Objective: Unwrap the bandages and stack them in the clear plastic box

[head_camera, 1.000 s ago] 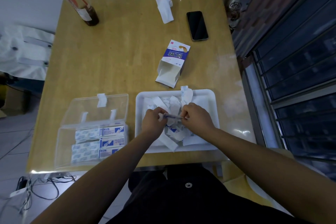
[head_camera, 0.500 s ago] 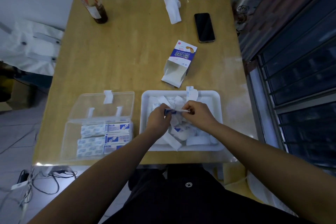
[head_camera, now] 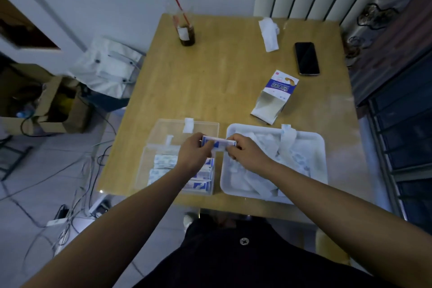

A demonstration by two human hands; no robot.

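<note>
A small blue-and-white bandage (head_camera: 218,143) is held level between both hands, over the gap between the box and the tray. My left hand (head_camera: 195,153) pinches its left end above the right part of the clear plastic box (head_camera: 149,163). My right hand (head_camera: 247,153) pinches its right end above the left rim of the white tray (head_camera: 321,161). Inside the box lie rows of stacked bandages (head_camera: 163,162), partly hidden by my left forearm. The box's lid (head_camera: 163,132) lies folded back behind it. Loose white wrappers (head_camera: 288,145) fill the tray.
An opened bandage carton (head_camera: 275,96) lies behind the tray. A black phone (head_camera: 306,58), a crumpled tissue (head_camera: 269,33) and a cup of dark drink with a red straw (head_camera: 185,30) stand farther back. Cardboard boxes (head_camera: 46,103) and cables (head_camera: 77,196) lie on the floor at left.
Both hands have carried the bandage left, from above the tray's middle to the box's right side. The camera view has swung left and back, showing more floor.
</note>
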